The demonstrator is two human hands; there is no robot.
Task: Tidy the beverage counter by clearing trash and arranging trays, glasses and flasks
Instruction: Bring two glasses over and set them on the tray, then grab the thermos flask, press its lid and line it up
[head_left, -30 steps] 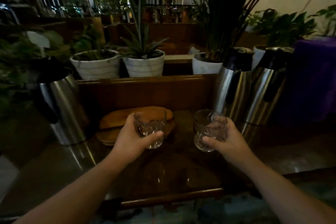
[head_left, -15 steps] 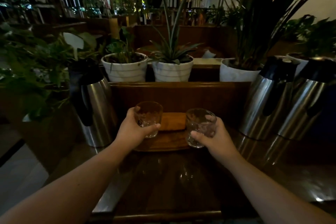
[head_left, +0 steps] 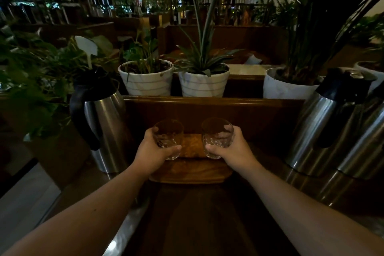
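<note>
My left hand (head_left: 154,155) grips a clear cut-glass tumbler (head_left: 168,137), and my right hand (head_left: 232,151) grips a second clear tumbler (head_left: 217,137). Both glasses are upright, side by side, over the far part of a stack of wooden trays (head_left: 190,170) on the dark counter (head_left: 197,214). Whether their bases touch the tray I cannot tell. A steel flask with a black handle (head_left: 99,122) stands left of the trays. Two more steel flasks (head_left: 324,127) (head_left: 367,143) stand on the right.
A wooden back panel (head_left: 212,110) rises behind the trays. Above it sit white plant pots (head_left: 145,78) (head_left: 204,81) (head_left: 288,85) with tall leaves. Leafy plants (head_left: 37,81) crowd the left side. The counter's left edge (head_left: 124,230) drops to a pale floor.
Both hands have carried the glasses forward from above the counter to over the wooden trays. The glasses have come closer together. The view has shifted left and nearer the back panel.
</note>
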